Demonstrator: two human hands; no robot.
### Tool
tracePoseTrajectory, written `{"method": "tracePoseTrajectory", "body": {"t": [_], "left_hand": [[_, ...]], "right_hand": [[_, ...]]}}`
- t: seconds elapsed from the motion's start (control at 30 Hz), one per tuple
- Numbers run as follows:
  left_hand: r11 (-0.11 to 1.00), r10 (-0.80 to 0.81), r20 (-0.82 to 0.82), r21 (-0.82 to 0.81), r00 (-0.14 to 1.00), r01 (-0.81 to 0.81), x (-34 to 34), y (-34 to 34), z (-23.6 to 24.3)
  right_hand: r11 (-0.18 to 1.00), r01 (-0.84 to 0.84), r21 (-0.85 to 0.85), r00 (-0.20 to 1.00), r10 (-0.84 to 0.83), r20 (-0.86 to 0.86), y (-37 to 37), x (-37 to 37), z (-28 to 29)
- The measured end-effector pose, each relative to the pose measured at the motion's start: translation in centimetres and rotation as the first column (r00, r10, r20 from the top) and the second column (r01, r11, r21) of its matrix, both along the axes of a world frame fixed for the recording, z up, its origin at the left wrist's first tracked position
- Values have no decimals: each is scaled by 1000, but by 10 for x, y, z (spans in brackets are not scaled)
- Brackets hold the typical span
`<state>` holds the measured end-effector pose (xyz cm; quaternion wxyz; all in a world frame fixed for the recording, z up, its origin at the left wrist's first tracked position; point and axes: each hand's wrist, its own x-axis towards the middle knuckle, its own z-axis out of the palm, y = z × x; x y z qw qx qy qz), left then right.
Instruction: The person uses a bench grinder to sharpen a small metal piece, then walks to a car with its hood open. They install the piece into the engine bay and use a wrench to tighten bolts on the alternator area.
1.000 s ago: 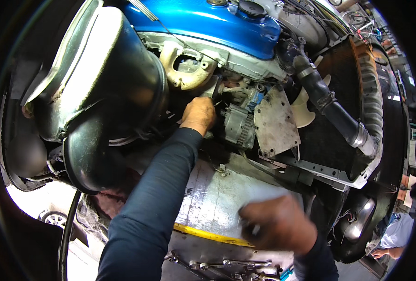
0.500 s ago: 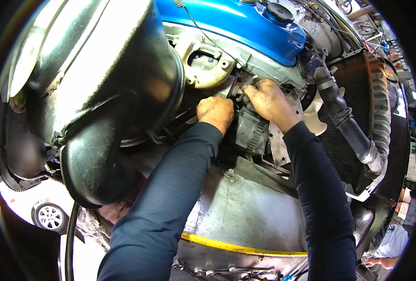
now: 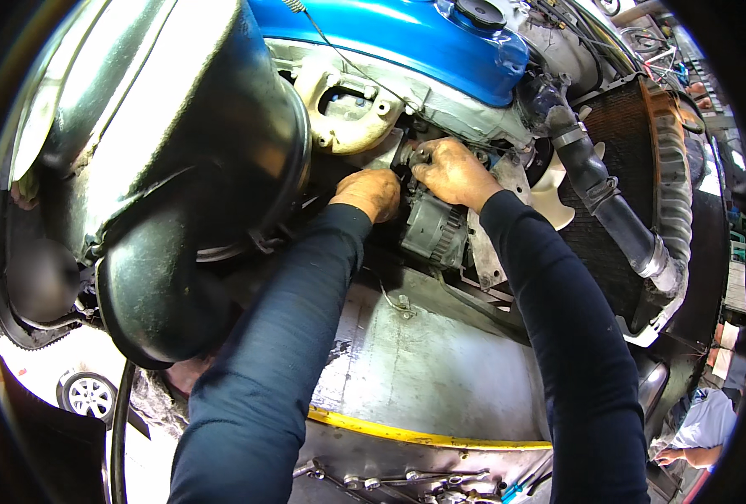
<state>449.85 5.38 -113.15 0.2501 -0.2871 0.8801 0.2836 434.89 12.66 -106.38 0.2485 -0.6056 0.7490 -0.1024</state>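
Observation:
Both my hands work close together in the engine bay, beside a ribbed metal alternator. My left hand is closed at the alternator's left, its fingertips hidden behind the knuckles. My right hand bends over the alternator's top with thumb and fingers pinched together; the small part between them cannot be made out. Just above my left hand is a cream-coloured manifold flange. The engine's blue valve cover lies beyond.
A big black air duct fills the left side. At right are a fan blade, a thick black hose and the radiator. Several wrenches lie near, below a yellow edge. Another person's hand shows at lower right.
The view has shifted a little, so the engine sits farther left and higher. My right hand has moved slightly left over the alternator, closer to my left hand.

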Motion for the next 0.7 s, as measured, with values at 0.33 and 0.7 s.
{"method": "tracePoseTrajectory", "body": {"t": [0.33,0.7], "left_hand": [[1000,24,-118,14,993,-23,8,20,6],[976,-213,98,70,972,207,-25,6,-11]], "right_hand": [[999,-8,53,999,10,-33,-5,-8,-19],[980,-148,131,980,163,-112,-9,-15,-24]]}}
